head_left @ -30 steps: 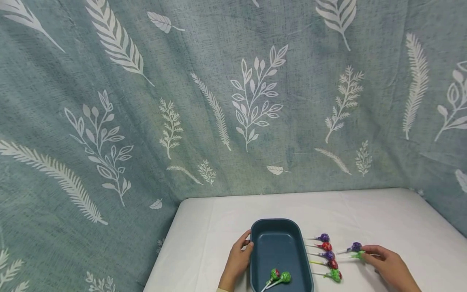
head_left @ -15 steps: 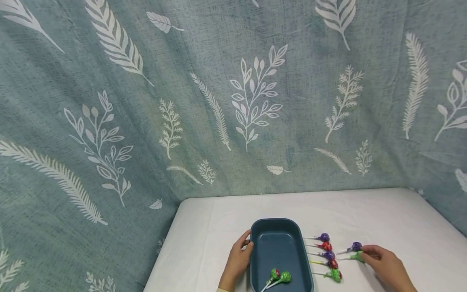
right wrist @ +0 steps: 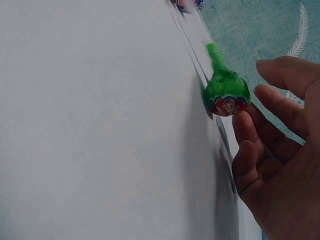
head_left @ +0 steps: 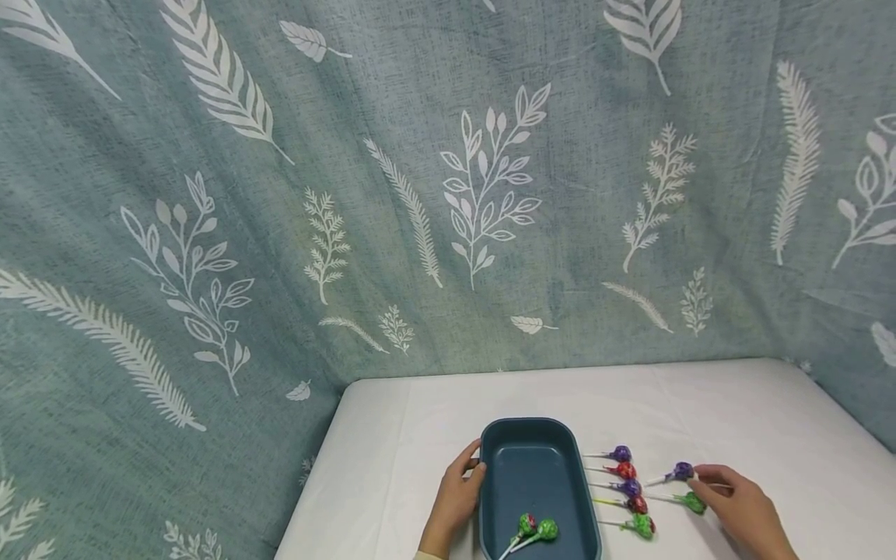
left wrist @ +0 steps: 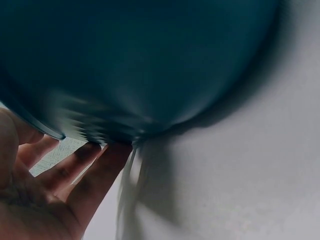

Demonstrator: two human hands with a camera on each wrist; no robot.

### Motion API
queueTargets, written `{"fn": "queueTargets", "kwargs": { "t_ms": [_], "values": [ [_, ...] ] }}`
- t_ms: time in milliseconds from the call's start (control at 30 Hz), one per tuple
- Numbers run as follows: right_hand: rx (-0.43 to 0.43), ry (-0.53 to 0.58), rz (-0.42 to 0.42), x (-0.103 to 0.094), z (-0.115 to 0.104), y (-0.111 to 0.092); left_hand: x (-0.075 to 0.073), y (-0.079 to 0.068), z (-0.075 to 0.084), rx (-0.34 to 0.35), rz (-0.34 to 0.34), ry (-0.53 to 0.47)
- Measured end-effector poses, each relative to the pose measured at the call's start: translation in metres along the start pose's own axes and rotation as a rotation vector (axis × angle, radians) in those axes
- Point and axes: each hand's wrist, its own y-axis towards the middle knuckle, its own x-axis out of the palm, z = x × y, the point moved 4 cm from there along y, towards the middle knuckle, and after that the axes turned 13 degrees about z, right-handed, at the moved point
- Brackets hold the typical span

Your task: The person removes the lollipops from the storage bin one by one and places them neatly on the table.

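A dark blue rectangular tray (head_left: 530, 490) stands on the table, with two green-wrapped lollipops (head_left: 544, 530) at its near end. My left hand (head_left: 456, 498) rests against the tray's left side; in the left wrist view its extended fingers touch the outer wall (left wrist: 150, 65). At the right, my right hand (head_left: 745, 505) is beside a green lollipop (head_left: 693, 503) and a purple lollipop (head_left: 680, 471). In the right wrist view, the green lollipop's wrapped head (right wrist: 227, 92) lies close to the loosely bent fingers, with thumb and fingers apart.
Several lollipops lie in a column right of the tray, sticks pointing left: purple (head_left: 620, 454), red (head_left: 623, 470) and green (head_left: 642, 526) among them. A white cloth covers the table (head_left: 420, 420). Leaf-patterned green curtains (head_left: 392, 233) hang behind and at the sides.
My right fingers have come off the green lollipop, whose head now shows fully and sits slightly lower and nearer. The left hand and tray have not moved.
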Motion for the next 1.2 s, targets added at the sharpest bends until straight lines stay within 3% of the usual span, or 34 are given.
{"fn": "queueTargets", "kwargs": {
  "t_ms": [300, 533, 633, 1200],
  "values": [
    [-0.016, 0.03, 0.044, -0.012, -0.007, -0.003, -0.001, -0.002, 0.001, 0.024, 0.001, 0.002],
    [-0.086, 0.041, 0.165, -0.026, -0.031, -0.009, -0.001, -0.002, 0.001, 0.029, 0.005, -0.011],
    [-0.111, 0.055, 0.173, -0.03, -0.044, -0.011, -0.001, -0.003, 0.001, 0.023, 0.01, -0.014],
    [-0.344, 0.192, 0.075, -0.008, -0.11, -0.023, -0.001, -0.002, 0.001, 0.015, 0.001, -0.027]
  ]
}}
